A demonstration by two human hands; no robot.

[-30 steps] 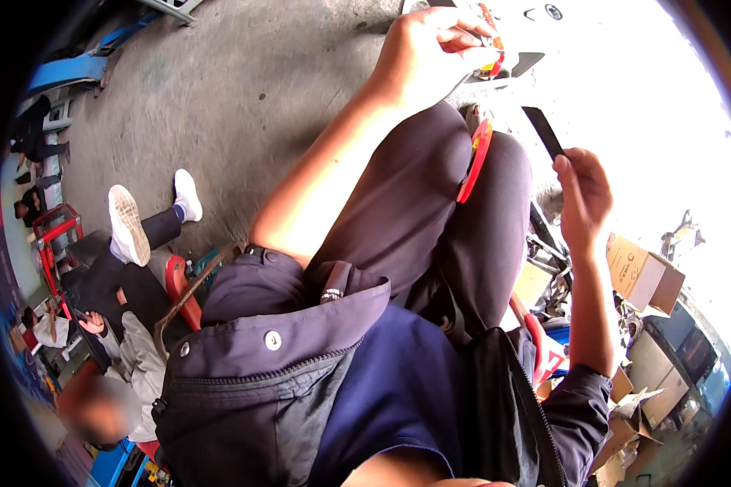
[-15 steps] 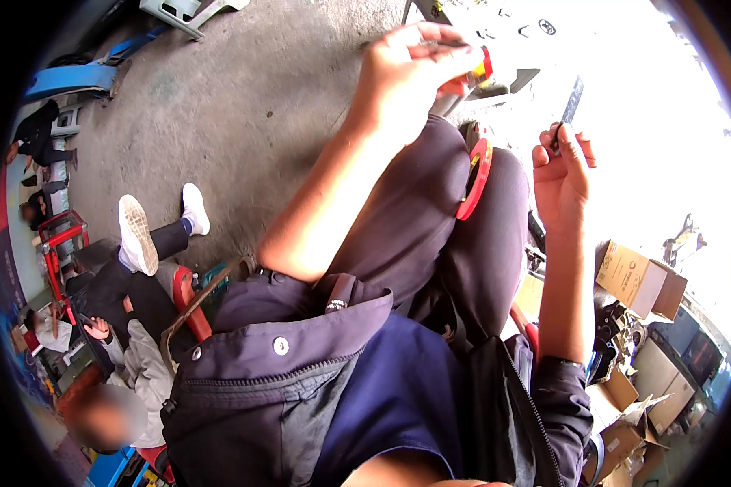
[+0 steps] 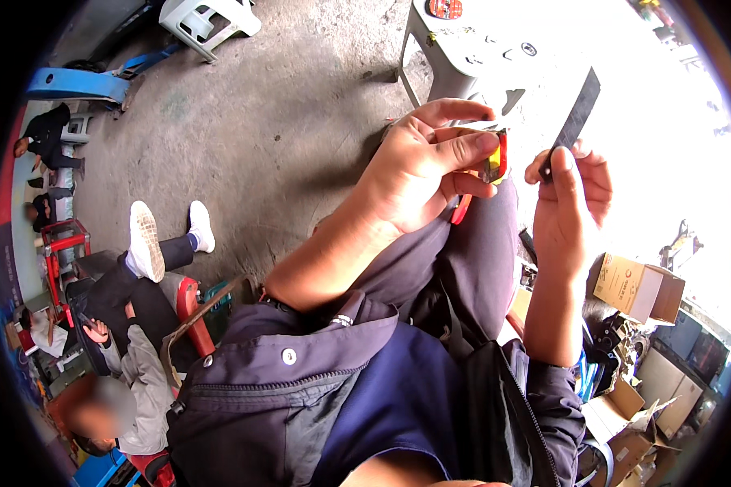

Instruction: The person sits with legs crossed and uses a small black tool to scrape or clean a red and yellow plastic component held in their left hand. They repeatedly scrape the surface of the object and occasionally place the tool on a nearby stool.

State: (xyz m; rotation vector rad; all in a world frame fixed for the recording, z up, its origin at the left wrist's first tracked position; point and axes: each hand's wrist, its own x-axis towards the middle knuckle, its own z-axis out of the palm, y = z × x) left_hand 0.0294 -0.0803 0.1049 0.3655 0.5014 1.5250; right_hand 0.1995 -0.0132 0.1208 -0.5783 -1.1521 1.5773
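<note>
My left hand [image 3: 418,166] is closed around a small yellow and red tool body [image 3: 495,156], pinched between thumb and fingers above my knee. My right hand [image 3: 567,213] grips a thin dark flat blade strip [image 3: 578,114] by its lower end, and the strip points up and to the right. The two hands are close together, with a small gap between the tool body and the strip. My dark trousers [image 3: 471,268] and dark jacket [image 3: 317,390] fill the lower middle of the view.
A white plastic stool [image 3: 455,57] stands just beyond my hands, another [image 3: 211,20] at the top left. A person with white shoes [image 3: 148,239] sits on a red chair [image 3: 188,308] at the left. Cardboard boxes [image 3: 638,288] lie at the right. The floor is grey concrete [image 3: 284,122].
My hands have come closer together and nearer to me. The right hand has turned the dark strip upright beside the yellow and red tool body.
</note>
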